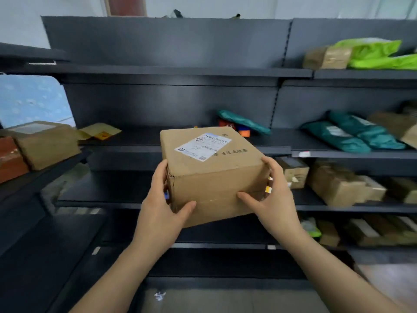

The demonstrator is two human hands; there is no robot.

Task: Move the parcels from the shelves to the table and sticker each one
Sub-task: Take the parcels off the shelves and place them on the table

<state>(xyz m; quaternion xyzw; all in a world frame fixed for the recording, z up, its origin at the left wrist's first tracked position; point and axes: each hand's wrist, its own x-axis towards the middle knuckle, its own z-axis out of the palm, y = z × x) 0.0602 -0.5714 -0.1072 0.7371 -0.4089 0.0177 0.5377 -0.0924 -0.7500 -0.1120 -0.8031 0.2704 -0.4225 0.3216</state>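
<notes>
Cardboard parcel [212,175] was only one in the hands. I saw it held up in front of the dark shelves [171,71], at the middle bay, not resting on any board, and a little tilted. One white label [203,146] was stuck on its top face.

Two hands clamped this one box between them. The left hand [161,199] gripped the left side, with the thumb pressed on the near face and the fingers going round the left wall, where I could not see their ends. The right hand [274,197] gripped the right side in the same way, thumb flat on the near face and fingers curved round the right edge.

On the shelves I counted three teal bags. A single teal bag [243,122] lay far behind the parcel, and a pair of teal bags [365,134] lay side by side in the right bay. On the top right board stood one upper brown box [327,56], touching a bright green bag [372,50]; whether that was one bag or two, I could not tell.

At the left were three things: one left brown box [47,145], one reddish box [11,159] against it, and one flat yellow envelope [99,132] just to its right. Low on the right stood a group of brown boxes [334,184], at least three, but too blurred to count exactly.
</notes>
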